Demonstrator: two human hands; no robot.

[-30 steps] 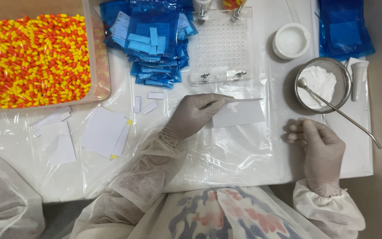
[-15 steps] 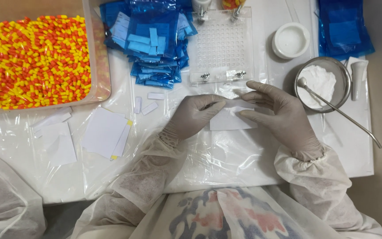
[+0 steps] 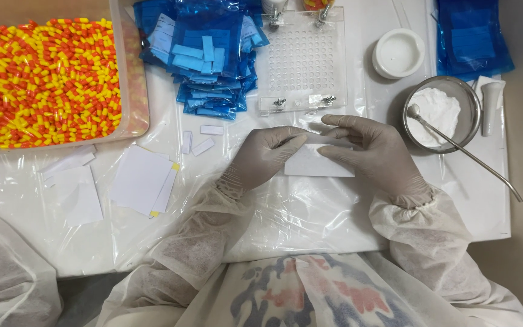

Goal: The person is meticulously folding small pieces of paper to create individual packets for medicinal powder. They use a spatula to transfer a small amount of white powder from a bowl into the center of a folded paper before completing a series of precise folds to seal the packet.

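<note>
Hands: left (image 3: 266,156), right (image 3: 375,156); fingertips pinching white paper (image 3: 316,163).

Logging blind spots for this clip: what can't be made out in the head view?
- White paper: its ends lie under the left hand and right hand.
- Blue pouches: tops cut off by the upper edge.
- Capsule tray: left side runs out of frame.
- Clear hole plate: whether its holes are filled is too small to tell.

Capsule tray (image 3: 134,91) cut off left; paper (image 3: 316,165) part-hidden

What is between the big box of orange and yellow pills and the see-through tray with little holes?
In the head view, a heap of blue packets lies between them.
</note>
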